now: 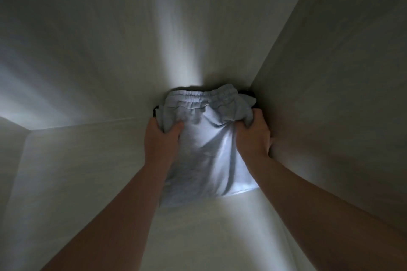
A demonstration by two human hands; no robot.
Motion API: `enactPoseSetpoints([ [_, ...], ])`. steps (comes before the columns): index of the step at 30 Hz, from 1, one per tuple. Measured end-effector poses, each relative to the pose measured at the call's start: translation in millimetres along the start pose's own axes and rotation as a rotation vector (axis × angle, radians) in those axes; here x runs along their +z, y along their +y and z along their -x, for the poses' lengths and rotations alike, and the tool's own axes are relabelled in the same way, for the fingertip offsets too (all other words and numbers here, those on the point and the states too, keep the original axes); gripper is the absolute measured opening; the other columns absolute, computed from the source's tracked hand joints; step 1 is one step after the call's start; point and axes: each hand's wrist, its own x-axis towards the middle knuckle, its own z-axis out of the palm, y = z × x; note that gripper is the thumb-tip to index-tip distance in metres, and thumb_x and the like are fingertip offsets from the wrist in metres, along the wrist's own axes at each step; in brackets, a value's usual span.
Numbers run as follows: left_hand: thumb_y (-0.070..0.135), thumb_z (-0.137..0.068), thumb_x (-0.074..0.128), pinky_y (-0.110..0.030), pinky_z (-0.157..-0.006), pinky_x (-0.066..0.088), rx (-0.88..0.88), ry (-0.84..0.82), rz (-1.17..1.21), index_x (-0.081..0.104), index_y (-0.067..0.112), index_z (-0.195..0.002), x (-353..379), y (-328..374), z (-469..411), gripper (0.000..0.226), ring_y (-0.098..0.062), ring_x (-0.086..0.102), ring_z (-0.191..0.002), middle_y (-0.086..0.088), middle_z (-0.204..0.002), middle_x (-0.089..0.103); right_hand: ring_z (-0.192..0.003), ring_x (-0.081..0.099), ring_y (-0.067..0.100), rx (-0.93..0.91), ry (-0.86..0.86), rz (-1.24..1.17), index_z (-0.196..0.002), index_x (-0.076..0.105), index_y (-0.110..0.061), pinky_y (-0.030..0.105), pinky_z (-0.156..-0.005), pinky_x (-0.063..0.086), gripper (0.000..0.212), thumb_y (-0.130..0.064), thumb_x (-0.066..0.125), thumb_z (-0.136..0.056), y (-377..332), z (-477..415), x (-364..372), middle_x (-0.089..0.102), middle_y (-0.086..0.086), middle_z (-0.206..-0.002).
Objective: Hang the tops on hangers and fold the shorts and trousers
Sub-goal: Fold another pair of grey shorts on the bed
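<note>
Both bare arms reach into a pale cupboard, over its shelf (209, 231). The left grip (161, 138) is clenched on a bunch of cloth at one side of a pair of pale grey shorts (204, 156). The right grip (253, 136) is clenched on the other side, with its fingers curled into the fabric. The shorts lie between the two grips. Their elastic waistband (198, 96) is beyond the grips, close to the back wall (132, 50), and the hem is on the near side of them. The side wall (330, 94) stands just outside the right grip, and the hand seems to brush it. Beyond the grips, a dark thing (247, 95) shows under the waistband. It may be another garment, but I cannot tell.

The shorts look folded and are probably being stowed in the corner, on top of whatever lies there. The next move calls for letting go with both grips without dragging the cloth. The creases bunched under the fingers would then need smoothing flat so the fold holds.
</note>
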Motion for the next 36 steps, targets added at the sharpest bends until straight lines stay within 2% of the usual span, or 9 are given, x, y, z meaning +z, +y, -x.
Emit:
enactPoseSetpoints([
  [4,0.024,-0.094,0.066,-0.034,-0.075,0.050,0.150,0.079,0.032,0.057,0.011,-0.107,4.9,10.7,-3.5,0.021,-0.021,0.063,-0.088,-0.003,-0.097,0.065,-0.113,0.056,0.034,-0.058,0.080,-0.091,-0.123,0.054,-0.017,0.056,-0.101,0.043,0.028,-0.021,0.054,-0.095,-7.0,-8.6,-3.1,0.062,0.009,-0.120],
  [7,0.022,-0.094,0.065,-0.044,-0.091,0.049,-0.009,0.057,-0.067,0.048,0.002,-0.123,9.4,10.2,-8.0,0.039,-0.035,0.059,-0.108,-0.017,-0.117,0.060,-0.135,0.043,0.036,0.053,-0.034,0.002,-0.150,0.033,-0.012,0.051,-0.112,0.034,0.058,-0.023,0.056,-0.098,-9.6,-15.2,-2.6,0.045,0.015,-0.148],
  [9,0.023,-0.090,0.069,-0.048,-0.103,0.041,0.003,0.138,-0.214,0.042,0.004,-0.139,8.9,10.4,-1.5,0.060,-0.039,0.049,-0.125,-0.020,-0.136,0.052,-0.144,0.032,0.033,-0.059,0.007,0.112,-0.156,0.023,-0.015,0.048,-0.117,0.027,0.074,-0.022,0.062,-0.094,-11.4,-4.4,-5.2,0.032,0.012,-0.158],
  [12,0.025,-0.086,0.070,-0.051,-0.108,0.034,0.488,0.223,-0.544,0.050,0.017,-0.141,7.3,8.0,13.9,0.059,-0.038,0.041,-0.134,-0.014,-0.148,0.045,-0.149,0.025,0.032,-0.549,0.139,0.426,-0.153,0.035,-0.027,0.055,-0.116,0.025,0.077,-0.019,0.068,-0.083,-7.1,12.4,-0.2,0.025,0.006,-0.163],
  [14,0.026,-0.090,0.064,-0.054,-0.111,0.033,0.705,0.089,-0.698,0.057,0.024,-0.137,13.7,1.0,14.0,0.048,-0.037,0.036,-0.140,-0.009,-0.155,0.041,-0.151,0.019,0.033,-0.631,0.064,0.562,-0.150,0.040,-0.033,0.060,-0.116,0.023,0.066,-0.025,0.063,-0.089,-1.9,7.9,8.5,0.019,0.003,-0.166],
  [20,0.053,-0.103,0.029,-0.050,-0.123,0.008,0.523,-0.218,-0.919,0.008,0.042,-0.159,30.8,-45.8,-1.7,0.061,-0.024,-0.006,-0.154,0.004,-0.168,-0.013,-0.154,-0.003,0.033,-0.503,-0.179,0.786,-0.159,-0.007,-0.036,0.060,-0.121,0.006,0.070,-0.062,0.018,-0.099,40.2,-20.0,42.6,-0.015,0.002,-0.168],
  [27,0.059,-0.101,0.020,-0.048,-0.122,0.000,0.566,-0.182,-0.922,-0.002,0.047,-0.157,43.7,-74.1,-20.4,0.061,-0.023,-0.010,-0.154,0.004,-0.167,-0.019,-0.153,0.008,0.039,-0.546,-0.057,0.780,-0.160,-0.002,-0.025,0.061,-0.121,0.009,0.073,-0.062,0.013,-0.099,69.0,-26.4,75.0,-0.007,0.016,-0.168],
  [32,0.061,-0.101,0.021,-0.051,-0.124,-0.003,0.456,-0.261,-0.978,-0.013,0.046,-0.155,42.6,-63.2,-15.0,0.066,-0.024,-0.018,-0.153,0.002,-0.164,-0.028,-0.154,-0.011,0.035,-0.504,-0.179,0.817,-0.147,-0.036,-0.031,0.058,-0.122,-0.003,0.074,-0.067,0.004,-0.095,63.2,-27.2,67.8,-0.032,0.009,-0.162],
  [36,0.069,-0.095,0.011,-0.054,-0.122,-0.001,0.412,-0.329,-1.087,-0.021,0.036,-0.155,26.3,-66.3,20.5,0.076,-0.025,-0.018,-0.153,-0.005,-0.165,-0.025,-0.154,-0.009,0.032,-0.496,-0.287,0.906,-0.156,-0.023,-0.027,0.055,-0.121,-0.002,0.079,-0.068,-0.002,-0.092,72.3,4.0,42.9,-0.026,0.009,-0.165],
])
